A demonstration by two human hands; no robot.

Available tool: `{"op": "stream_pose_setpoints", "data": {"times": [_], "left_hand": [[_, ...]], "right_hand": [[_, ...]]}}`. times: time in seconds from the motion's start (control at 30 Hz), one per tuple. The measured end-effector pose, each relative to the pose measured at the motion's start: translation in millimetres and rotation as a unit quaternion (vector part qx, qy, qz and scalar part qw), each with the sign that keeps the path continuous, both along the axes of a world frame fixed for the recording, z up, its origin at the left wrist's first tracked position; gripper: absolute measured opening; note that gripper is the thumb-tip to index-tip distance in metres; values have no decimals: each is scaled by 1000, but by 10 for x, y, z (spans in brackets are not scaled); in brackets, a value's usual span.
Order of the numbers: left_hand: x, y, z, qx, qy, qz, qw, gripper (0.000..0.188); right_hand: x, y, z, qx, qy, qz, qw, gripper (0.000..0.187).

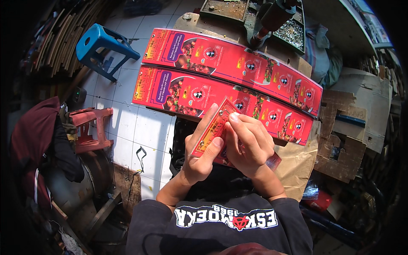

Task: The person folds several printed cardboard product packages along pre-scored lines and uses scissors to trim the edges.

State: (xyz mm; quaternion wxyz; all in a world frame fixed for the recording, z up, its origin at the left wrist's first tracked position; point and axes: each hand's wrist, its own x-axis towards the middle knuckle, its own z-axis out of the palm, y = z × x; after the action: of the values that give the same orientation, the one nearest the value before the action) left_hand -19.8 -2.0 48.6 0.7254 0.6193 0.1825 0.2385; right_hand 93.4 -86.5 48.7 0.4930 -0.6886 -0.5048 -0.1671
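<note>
Close to my body I hold a red printed strip point(216, 128) with a yellow-and-red panel at its upper end. My left hand point(199, 158) grips its left side, the thumb lying across the front and the fingers behind. With my right hand point(251, 140) I pinch the strip's upper right edge, near a small round metal piece like an eyelet. Beyond my hands, two long red printed strips, a far one point(231, 59) and a near one point(204, 91), lie side by side on a cardboard-covered surface point(189, 22). The lower part of the held strip is mostly hidden by my right hand.
A dark metal press point(272, 21) stands behind the strips, beside a tray of small shiny metal parts point(289, 35) and another shallow tray point(225, 9). A blue stool point(102, 44) and a red stool point(91, 125) are at left. Brown paper point(295, 163) and cut cardboard point(344, 136) lie right.
</note>
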Motion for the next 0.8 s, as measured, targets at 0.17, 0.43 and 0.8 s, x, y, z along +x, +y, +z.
{"op": "stream_pose_setpoints", "data": {"times": [0.17, 0.43, 0.8], "left_hand": [[2, 10, -22, 14, -9, -2, 1000, 59], [66, 28, -78, -26, -42, -1, 999, 56], [-13, 103, -276, -135, -58, -40, 988, 48]], "right_hand": [[7, -33, 35, -40, -11, 14, 999, 39], [161, -180, -25, 40, 249, 67, 965, 35], [380, -643, -202, -64, 538, 210, 814, 32]]}}
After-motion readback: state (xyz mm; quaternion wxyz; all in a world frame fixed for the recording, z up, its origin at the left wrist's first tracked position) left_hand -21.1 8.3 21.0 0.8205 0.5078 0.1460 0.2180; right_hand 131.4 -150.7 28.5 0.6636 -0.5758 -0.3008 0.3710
